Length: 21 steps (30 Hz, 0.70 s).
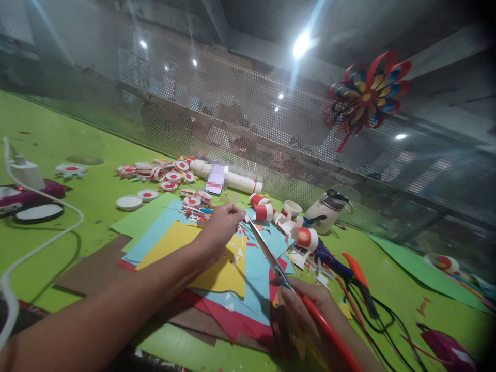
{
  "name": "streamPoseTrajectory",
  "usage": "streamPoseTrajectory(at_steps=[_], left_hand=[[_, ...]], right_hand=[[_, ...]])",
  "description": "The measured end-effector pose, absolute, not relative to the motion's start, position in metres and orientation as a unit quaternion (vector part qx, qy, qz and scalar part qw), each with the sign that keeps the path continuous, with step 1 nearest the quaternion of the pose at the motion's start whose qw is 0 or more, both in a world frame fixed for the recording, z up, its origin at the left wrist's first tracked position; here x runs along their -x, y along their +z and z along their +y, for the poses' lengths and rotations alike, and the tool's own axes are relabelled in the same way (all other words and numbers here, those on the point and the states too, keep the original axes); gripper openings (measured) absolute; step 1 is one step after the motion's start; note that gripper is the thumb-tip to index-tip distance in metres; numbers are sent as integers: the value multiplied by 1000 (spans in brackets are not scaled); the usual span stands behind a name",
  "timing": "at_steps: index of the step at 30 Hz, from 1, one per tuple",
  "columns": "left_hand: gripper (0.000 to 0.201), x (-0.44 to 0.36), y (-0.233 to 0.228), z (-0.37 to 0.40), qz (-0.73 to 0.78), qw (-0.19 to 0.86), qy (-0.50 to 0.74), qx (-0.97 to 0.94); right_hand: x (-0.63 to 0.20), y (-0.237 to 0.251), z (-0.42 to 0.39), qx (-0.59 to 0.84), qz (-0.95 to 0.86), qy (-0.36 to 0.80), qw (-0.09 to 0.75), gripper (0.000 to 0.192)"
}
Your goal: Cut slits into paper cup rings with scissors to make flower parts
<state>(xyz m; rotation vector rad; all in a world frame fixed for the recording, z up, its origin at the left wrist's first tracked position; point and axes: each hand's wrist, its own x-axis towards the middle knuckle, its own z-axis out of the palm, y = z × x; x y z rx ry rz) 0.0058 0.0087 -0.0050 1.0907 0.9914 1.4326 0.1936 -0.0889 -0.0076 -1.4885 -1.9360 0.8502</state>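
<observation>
Head view: label (pixel 216 179) blurred, unreadable

Two hands are showing: the left hand (pixel 222 223) and the right hand (pixel 306 305). One pair of scissors (pixel 271 258) is sitting in the right hand's fingers, blades reaching toward the left fingertips. One yellow sheet (pixel 217 268) is lying under the left fingers, with light blue sheets (pixel 256 279) and red sheets (pixel 228 315) stacking beneath; their exact number is unclear. Three paper cups (pixel 306 237) are lying just beyond the scissor tips. One white jar (pixel 323 214) is standing past them. One pinwheel (pixel 366 95) is hanging far above the fingers. Two white lids (pixel 129 202) are lying well left of the left fingers.
</observation>
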Motion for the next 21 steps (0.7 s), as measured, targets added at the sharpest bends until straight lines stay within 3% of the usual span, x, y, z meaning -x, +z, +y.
streamPoseTrajectory(at_steps=[8,21], left_hand=[[16,-6,-5,8,418,512,595,-458],[17,-4,-9,13,455,489,576,-471]], right_hand=[[-195,-16,-86,561,-727,280,279,55],[-199,-20,-84,538,-740,300,269,48]])
